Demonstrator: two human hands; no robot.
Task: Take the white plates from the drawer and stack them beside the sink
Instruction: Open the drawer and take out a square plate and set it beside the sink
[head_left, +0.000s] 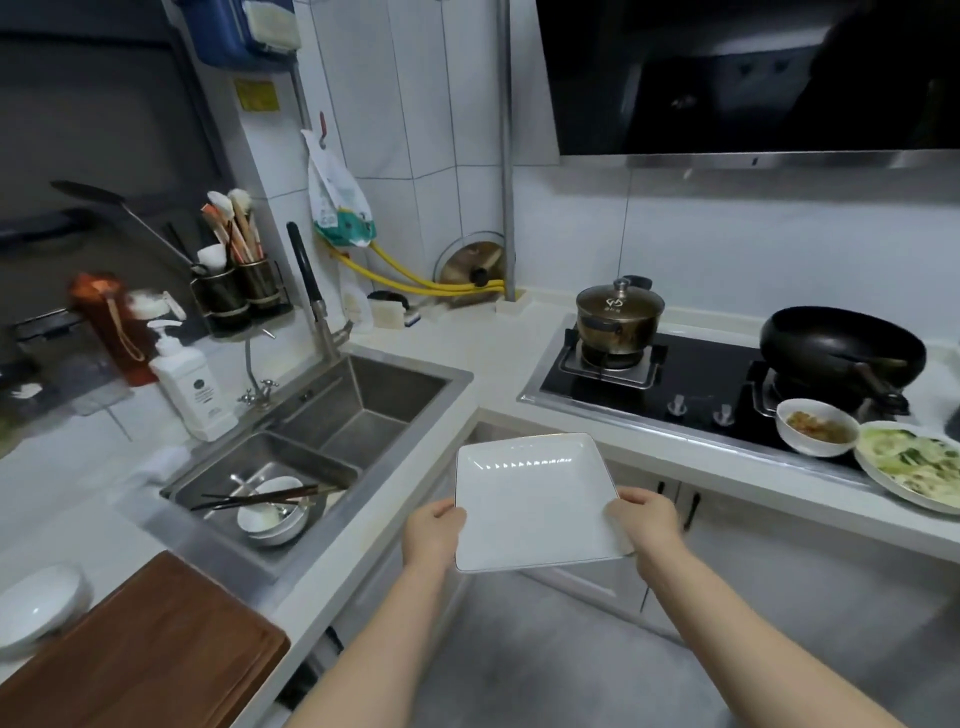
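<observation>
Seen from above, looking down into a kitchen corner. Square white plate (532, 501) held level in mid-air over the grey floor, in front of the inner corner of the white counter (493, 358) — not resting on anything. Left hand (434, 535) gripping the plate's left edge near its front corner, thumb on top. Right hand (647, 522) gripping the right edge the same way, fingers curled underneath. Both forearms reaching in from the bottom edge.

To the left, steel double sink (332, 436) sunk into the counter, tap (317, 301) at its back edge. In the nearer basin, white bowl (272, 512) with dark chopsticks (265, 499) laid across it. White pump bottle (192, 384) on the counter at the sink's left edge, utensil holders (239, 291) behind it by the wall. Wooden cutting board (145, 649) at the counter's front left corner, another white dish (39, 605) just beside it at the left edge.

To the right, black glass stove (691, 384) set into the counter. Lidded brass-coloured pot (620, 317) on its left burner, black wok (841, 345) on its right burner. At the stove's front right corner, small white bowl of food (816, 426) — and touching it, large plate of green vegetables (914, 465) at the counter's front edge. White cabinet doors (753, 551) below.
</observation>
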